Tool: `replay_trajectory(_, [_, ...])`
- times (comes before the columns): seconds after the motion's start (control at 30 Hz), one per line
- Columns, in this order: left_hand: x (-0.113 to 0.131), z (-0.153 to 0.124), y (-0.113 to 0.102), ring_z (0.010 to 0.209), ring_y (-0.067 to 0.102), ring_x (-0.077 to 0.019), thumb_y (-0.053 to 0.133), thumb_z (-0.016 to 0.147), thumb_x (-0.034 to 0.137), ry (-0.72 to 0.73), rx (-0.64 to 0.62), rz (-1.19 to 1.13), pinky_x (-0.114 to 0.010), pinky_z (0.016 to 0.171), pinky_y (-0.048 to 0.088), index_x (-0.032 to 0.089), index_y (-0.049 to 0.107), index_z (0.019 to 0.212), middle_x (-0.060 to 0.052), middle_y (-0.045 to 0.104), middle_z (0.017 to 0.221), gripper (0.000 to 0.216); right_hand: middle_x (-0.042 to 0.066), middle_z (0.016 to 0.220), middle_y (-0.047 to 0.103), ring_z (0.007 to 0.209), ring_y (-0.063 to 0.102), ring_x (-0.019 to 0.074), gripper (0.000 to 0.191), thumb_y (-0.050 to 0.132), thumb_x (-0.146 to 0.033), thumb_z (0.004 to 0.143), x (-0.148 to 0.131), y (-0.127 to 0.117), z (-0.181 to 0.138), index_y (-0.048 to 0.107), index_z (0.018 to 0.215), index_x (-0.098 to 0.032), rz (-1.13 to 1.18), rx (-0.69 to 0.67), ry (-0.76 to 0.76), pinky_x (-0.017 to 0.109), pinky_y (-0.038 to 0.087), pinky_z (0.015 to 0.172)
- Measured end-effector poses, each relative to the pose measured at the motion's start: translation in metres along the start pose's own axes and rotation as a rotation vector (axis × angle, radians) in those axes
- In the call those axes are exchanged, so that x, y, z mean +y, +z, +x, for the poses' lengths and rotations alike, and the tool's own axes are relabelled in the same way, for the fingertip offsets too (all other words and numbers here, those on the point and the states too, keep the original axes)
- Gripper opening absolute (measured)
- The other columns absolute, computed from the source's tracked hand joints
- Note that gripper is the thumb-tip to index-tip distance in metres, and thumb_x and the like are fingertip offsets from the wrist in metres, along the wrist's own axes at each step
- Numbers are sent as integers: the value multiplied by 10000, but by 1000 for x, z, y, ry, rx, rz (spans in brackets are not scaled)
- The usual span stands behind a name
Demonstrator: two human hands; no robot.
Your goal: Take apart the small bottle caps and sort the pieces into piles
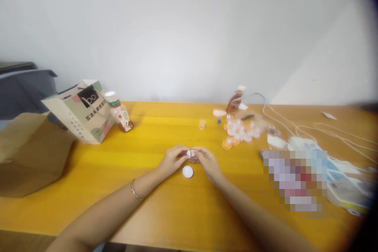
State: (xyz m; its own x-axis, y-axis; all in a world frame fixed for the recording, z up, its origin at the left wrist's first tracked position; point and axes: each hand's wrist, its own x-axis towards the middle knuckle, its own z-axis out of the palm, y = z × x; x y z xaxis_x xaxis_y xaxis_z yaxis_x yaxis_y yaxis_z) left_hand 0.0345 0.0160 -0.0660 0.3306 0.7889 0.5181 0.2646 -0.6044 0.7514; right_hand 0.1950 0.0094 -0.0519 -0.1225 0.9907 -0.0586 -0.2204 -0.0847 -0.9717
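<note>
My left hand (175, 160) and my right hand (207, 162) meet above the middle of the table, fingertips nearly together. Both are closed in a pinch on a small whitish round piece (191, 153) with dark marks. It is too small and blurred to tell its kind, or whether it is one piece or two. Just below the fingertips, a white round lid-like disc (188, 171) lies flat on the yellow wooden table (159, 212). Neither hand touches that disc. A thin bracelet (134, 190) circles my left wrist.
Left stand a paper gift bag (85, 114), a brown paper bag (32, 157) and a labelled bottle (119, 112). Back right are a bottle of brown liquid (235, 99), a pile of white and orange lid-like pieces (242, 130) and white cables (283, 120). A pixelated patch (295, 181) hides something.
</note>
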Motion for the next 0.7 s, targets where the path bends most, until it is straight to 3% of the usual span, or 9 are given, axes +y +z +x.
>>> replay_trajectory(0.17, [4, -1, 0, 863, 611, -159, 531, 847, 220, 84, -6, 132, -290, 789, 518, 171, 582, 1014, -71, 634, 936, 181, 3, 579, 656, 537, 607, 129, 289, 639, -458, 673, 6, -1, 6, 601, 704, -173, -217, -4, -129, 250, 482, 559])
replay_trajectory(0.33, [2, -3, -4, 892, 609, -166, 498, 866, 216, 201, 60, 300, -298, 812, 506, 177, 558, 1046, -76, 639, 961, 194, 26, 645, 668, 568, 609, 146, 323, 524, -496, 751, 7, -14, 20, 602, 740, -184, -353, 98, -210, 264, 467, 548])
replay_trajectory(0.53, [-7, 1, -6, 874, 618, -169, 513, 860, 250, 36, 119, 193, -312, 807, 519, 178, 571, 1040, -71, 633, 944, 202, 48, 774, 677, 769, 589, 208, 172, 609, -365, 711, 4, -25, 36, 688, 728, -214, -598, 131, -347, 354, 425, 761])
replay_trajectory(0.7, [-13, 3, -4, 865, 616, -168, 548, 839, 262, -24, 143, 120, -317, 797, 521, 181, 583, 1033, -69, 630, 953, 213, 57, 733, 637, 782, 546, 226, 146, 599, -281, 726, 11, -25, 39, 726, 774, -227, -751, 125, -408, 383, 388, 791])
